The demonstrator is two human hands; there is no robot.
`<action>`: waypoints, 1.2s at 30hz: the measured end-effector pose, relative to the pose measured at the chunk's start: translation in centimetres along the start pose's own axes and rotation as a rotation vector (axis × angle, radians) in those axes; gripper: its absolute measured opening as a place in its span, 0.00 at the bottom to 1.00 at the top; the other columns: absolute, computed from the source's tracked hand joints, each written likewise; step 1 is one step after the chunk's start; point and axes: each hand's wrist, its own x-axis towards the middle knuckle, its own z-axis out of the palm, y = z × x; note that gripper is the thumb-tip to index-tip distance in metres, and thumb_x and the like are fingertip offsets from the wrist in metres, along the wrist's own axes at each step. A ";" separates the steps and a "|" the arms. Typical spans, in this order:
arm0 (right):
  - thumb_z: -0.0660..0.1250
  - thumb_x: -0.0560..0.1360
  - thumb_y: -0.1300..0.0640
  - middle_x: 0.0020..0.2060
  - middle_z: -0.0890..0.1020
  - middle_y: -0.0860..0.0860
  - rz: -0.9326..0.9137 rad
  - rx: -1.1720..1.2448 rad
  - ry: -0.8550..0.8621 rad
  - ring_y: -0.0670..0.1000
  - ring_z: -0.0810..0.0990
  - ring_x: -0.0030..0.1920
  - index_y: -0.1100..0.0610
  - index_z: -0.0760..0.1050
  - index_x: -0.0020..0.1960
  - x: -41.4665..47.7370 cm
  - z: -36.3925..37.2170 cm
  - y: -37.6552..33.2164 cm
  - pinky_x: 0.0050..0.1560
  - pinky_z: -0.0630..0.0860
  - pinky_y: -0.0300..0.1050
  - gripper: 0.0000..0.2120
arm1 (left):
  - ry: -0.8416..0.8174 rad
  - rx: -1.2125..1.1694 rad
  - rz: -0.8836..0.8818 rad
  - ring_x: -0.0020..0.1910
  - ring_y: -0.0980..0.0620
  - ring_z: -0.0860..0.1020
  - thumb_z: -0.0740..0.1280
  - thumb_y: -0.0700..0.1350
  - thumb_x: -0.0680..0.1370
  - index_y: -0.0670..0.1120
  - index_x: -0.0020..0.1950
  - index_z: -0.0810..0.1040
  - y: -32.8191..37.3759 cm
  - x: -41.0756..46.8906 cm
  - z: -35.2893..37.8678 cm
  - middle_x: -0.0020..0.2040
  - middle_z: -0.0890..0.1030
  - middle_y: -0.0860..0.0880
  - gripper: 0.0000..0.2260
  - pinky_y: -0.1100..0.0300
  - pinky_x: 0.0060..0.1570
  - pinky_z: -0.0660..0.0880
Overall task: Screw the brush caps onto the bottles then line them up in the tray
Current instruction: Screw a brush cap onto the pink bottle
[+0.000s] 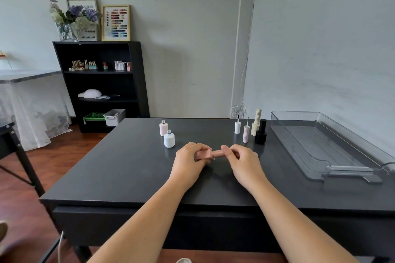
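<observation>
The left hand (192,159) grips a pink bottle (204,154) sideways above mid-worktop (128,166); the right hand (241,159) pinches its cap (218,153). Keep both in line, twist gently till snug — the tray (320,145) waits empty at the right edge.

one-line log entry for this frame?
hands: left holds pink bottle, right twisting cap | tray: empty
</observation>
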 end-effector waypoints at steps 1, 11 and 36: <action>0.60 0.76 0.40 0.26 0.73 0.48 0.032 -0.025 0.015 0.48 0.70 0.29 0.56 0.77 0.37 0.0 0.0 -0.1 0.30 0.66 0.40 0.21 | -0.004 -0.002 -0.001 0.43 0.58 0.74 0.72 0.39 0.70 0.58 0.43 0.80 0.0 0.0 0.0 0.43 0.78 0.54 0.13 0.70 0.43 0.69; 0.65 0.76 0.50 0.28 0.76 0.45 -0.038 0.104 0.063 0.41 0.72 0.30 0.54 0.78 0.39 -0.1 -0.2 0.0 0.31 0.67 0.29 0.11 | -0.010 -0.006 -0.012 0.44 0.58 0.75 0.72 0.39 0.69 0.60 0.43 0.80 -0.1 0.1 0.0 0.44 0.77 0.56 0.15 0.65 0.47 0.72; 0.58 0.77 0.40 0.23 0.73 0.47 0.058 -0.046 -0.028 0.46 0.72 0.27 0.54 0.78 0.35 0.1 -0.2 -0.4 0.28 0.65 0.38 0.23 | 0.013 0.037 0.032 0.45 0.58 0.75 0.71 0.38 0.70 0.57 0.46 0.81 0.2 0.0 0.1 0.44 0.78 0.56 0.13 0.68 0.45 0.71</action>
